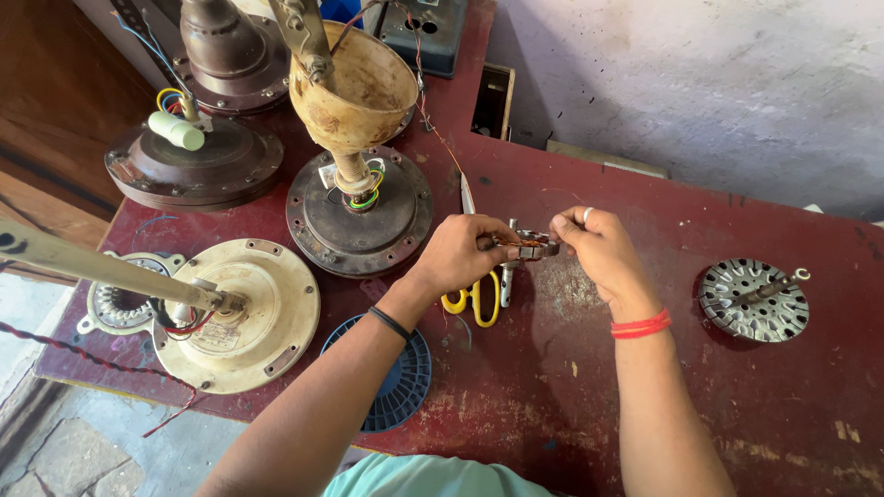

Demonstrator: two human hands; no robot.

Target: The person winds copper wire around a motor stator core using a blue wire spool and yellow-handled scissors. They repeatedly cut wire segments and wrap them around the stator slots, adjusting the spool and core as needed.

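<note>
My left hand (465,253) and my right hand (597,247) meet above the red table (645,368), both pinching a small metal motor part (532,246) between the fingertips. The part is greyish with a copper-coloured bit; its detail is too small to make out. Just below the left hand lie yellow-handled scissors (477,294) with the blade pointing away from me. A ring sits on a right finger, red threads on the right wrist, a black band on the left wrist.
A dark fan motor with a cream canopy cup (359,198) stands left of the hands. A cream fan motor (241,313) lies at the near left, a blue ribbed disc (405,387) under my left forearm, a slotted metal rotor (753,299) at right.
</note>
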